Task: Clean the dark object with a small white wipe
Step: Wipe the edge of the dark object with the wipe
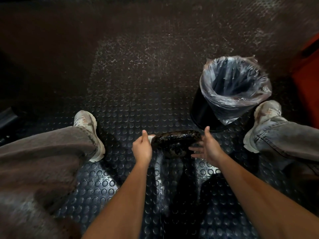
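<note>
A dark, glossy, lumpy object (176, 143) is held above the studded floor between my two hands. My left hand (142, 148) is at its left end, fingers curled round a small white wipe (151, 138) that presses against the object's edge. My right hand (207, 147) is at the right end with thumb up and fingers spread, cupping the object from the side and underneath. The underside of the object is hidden in shadow.
A black bin (229, 94) lined with a clear plastic bag stands just beyond the object to the right. My feet in pale sneakers (89, 133) (264, 121) sit either side. An orange surface (309, 80) is at the far right. Dark studded rubber floor (131, 83) spreads ahead.
</note>
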Tool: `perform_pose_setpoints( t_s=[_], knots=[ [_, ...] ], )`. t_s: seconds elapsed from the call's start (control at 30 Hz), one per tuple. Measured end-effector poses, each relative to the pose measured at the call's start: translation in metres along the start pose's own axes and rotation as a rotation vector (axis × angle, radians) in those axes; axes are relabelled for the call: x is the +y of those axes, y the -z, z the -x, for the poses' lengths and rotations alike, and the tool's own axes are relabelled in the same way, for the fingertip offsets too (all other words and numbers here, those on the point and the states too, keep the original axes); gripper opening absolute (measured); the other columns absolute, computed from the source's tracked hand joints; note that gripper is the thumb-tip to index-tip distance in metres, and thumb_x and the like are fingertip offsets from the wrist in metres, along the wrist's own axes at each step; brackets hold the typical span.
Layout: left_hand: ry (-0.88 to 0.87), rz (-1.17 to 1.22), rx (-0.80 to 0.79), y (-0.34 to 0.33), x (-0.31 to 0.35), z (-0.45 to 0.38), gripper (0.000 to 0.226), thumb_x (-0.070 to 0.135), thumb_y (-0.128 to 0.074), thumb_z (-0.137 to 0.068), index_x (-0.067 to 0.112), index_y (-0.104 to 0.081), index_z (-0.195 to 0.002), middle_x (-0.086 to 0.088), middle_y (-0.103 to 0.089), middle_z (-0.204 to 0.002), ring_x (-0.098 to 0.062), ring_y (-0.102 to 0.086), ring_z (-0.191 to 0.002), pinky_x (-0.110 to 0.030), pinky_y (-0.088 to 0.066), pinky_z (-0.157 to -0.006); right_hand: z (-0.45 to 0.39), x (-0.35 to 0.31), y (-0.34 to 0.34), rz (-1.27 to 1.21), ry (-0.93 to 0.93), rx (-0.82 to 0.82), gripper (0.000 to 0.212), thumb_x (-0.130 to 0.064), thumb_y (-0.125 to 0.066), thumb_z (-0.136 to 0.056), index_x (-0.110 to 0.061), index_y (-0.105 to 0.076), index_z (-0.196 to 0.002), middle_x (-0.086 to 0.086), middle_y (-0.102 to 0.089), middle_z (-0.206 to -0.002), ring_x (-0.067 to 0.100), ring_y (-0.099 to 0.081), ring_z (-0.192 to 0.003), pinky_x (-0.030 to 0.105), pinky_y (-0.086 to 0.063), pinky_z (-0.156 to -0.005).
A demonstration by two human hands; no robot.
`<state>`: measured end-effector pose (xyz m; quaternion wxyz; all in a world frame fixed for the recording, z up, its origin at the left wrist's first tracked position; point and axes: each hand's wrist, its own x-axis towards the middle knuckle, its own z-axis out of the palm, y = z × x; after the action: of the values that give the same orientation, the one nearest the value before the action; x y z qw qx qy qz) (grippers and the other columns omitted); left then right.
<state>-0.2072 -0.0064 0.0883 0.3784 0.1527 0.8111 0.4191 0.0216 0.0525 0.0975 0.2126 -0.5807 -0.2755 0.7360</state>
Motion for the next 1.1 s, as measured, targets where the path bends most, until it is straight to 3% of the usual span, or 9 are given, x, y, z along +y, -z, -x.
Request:
perform_pose_setpoints(
  t_s=[0.1,0.23,0.33,0.47,0.57,0.73,0.83,0.97,1.1],
  knots=[
    [0.046,-0.086,-0.062,-0.003,0.004,-0.007,0.059,0.052,-0.045,-0.103,0.003,-0.073,-0.085,-0.005,-0.071,-0.078,-0.02,-0.062,-0.074,-0.033,-0.045,-0.072,0.001,0.0,0.0,0.005,-0.004,-0.002,0.084,-0.073,-0.021,-0.096,-0.02,-0.014,-0.161,0.017,-0.03,-0.161,0.038,-0.062,-0.119,0.061,-0.049,-0.101],
    [-0.125,0.055,-0.289,-0.005,0.03,0.001,0.055,0.046,-0.044,-0.105,0.012,-0.08,-0.083,0.005,-0.078,-0.085,-0.008,-0.07,-0.088,-0.021,-0.046,-0.081,0.0,0.001,0.001,0.011,-0.002,0.0,0.086,-0.075,-0.022,-0.094,-0.022,-0.011,-0.161,0.018,-0.027,-0.162,0.037,-0.063,-0.117,0.06,-0.051,-0.098],
    [-0.146,0.116,-0.144,-0.004,0.023,0.005,0.055,0.048,-0.044,-0.104,0.015,-0.08,-0.078,0.007,-0.077,-0.082,-0.009,-0.068,-0.088,-0.024,-0.048,-0.084,-0.002,0.002,0.002,0.012,0.001,0.004,0.089,-0.077,-0.025,-0.092,-0.023,-0.01,-0.161,0.018,-0.025,-0.163,0.036,-0.065,-0.115,0.058,-0.054,-0.095],
    [0.003,-0.024,0.043,0.002,0.002,-0.002,0.059,0.051,-0.044,-0.103,0.005,-0.07,-0.079,-0.002,-0.067,-0.074,-0.019,-0.06,-0.073,-0.033,-0.044,-0.07,-0.002,0.002,0.002,0.009,-0.003,0.006,0.088,-0.076,-0.024,-0.093,-0.021,-0.013,-0.161,0.018,-0.028,-0.162,0.036,-0.065,-0.116,0.059,-0.053,-0.097],
    [0.041,-0.116,-0.046,-0.004,0.008,-0.007,0.053,0.05,-0.044,-0.104,0.014,-0.071,-0.077,-0.001,-0.069,-0.078,-0.016,-0.061,-0.074,-0.031,-0.044,-0.071,-0.001,0.001,0.0,-0.002,-0.015,0.014,0.087,-0.076,-0.025,-0.093,-0.022,-0.012,-0.161,0.019,-0.026,-0.163,0.037,-0.065,-0.116,0.059,-0.053,-0.096],
    [-0.144,-0.026,-0.311,-0.007,0.033,-0.001,0.054,0.05,-0.045,-0.104,0.016,-0.08,-0.081,0.003,-0.077,-0.083,-0.009,-0.071,-0.081,-0.014,-0.047,-0.069,0.002,0.0,-0.001,-0.007,-0.004,0.024,0.084,-0.072,-0.022,-0.096,-0.02,-0.016,-0.161,0.018,-0.033,-0.16,0.038,-0.063,-0.117,0.062,-0.05,-0.099],
    [-0.196,0.054,-0.253,-0.001,0.026,0.004,0.052,0.051,-0.045,-0.104,0.021,-0.081,-0.08,0.005,-0.077,-0.085,-0.006,-0.069,-0.083,-0.012,-0.047,-0.073,0.001,0.001,-0.001,-0.016,-0.015,0.027,0.086,-0.074,-0.024,-0.095,-0.02,-0.015,-0.161,0.018,-0.033,-0.16,0.037,-0.064,-0.116,0.062,-0.05,-0.099],
    [-0.056,-0.105,-0.048,0.003,0.008,-0.002,0.057,0.055,-0.042,-0.103,0.013,-0.075,-0.081,-0.002,-0.07,-0.075,-0.021,-0.065,-0.077,-0.033,-0.045,-0.067,0.002,0.0,-0.002,-0.015,-0.012,0.022,0.084,-0.073,-0.023,-0.096,-0.02,-0.016,-0.161,0.017,-0.033,-0.16,0.037,-0.064,-0.117,0.062,-0.05,-0.099],
    [-0.027,-0.25,-0.138,-0.004,0.023,-0.012,0.052,0.054,-0.041,-0.103,0.024,-0.078,-0.082,0.001,-0.073,-0.084,-0.018,-0.065,-0.084,-0.031,-0.043,-0.072,0.002,-0.001,-0.002,-0.008,-0.02,0.024,0.083,-0.072,-0.022,-0.096,-0.019,-0.018,-0.16,0.016,-0.035,-0.159,0.037,-0.063,-0.117,0.062,-0.049,-0.1]
  ],
)
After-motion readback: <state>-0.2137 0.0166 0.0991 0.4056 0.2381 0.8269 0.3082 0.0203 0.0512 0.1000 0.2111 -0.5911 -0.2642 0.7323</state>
